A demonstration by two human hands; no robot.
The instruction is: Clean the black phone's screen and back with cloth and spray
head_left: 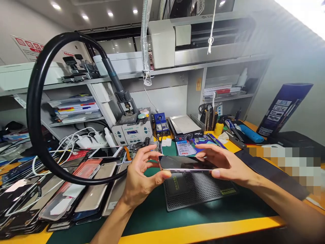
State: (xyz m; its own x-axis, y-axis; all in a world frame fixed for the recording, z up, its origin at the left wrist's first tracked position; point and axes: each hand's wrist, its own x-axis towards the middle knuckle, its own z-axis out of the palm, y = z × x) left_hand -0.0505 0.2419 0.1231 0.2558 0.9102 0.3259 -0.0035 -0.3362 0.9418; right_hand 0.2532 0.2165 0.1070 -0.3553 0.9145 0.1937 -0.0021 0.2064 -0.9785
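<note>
A dark smartphone point(186, 163) is held sideways above the bench, tilted so that its long edge faces me. Its left end sits between the thumb and fingers of my left hand point(142, 173). My right hand point(228, 164) grips the other end, its thumb at the near lower edge and its fingers behind. Beneath the phone lies a black perforated pad point(200, 193) on a green mat point(152, 220).
Stacked phones and phone shells point(95, 189) fill the left side, with a thick black hose point(35, 112) looping over them. Behind stand a rework station point(132, 134) and a flat heating device point(186, 125). Scissors, bottles and tools crowd the back right.
</note>
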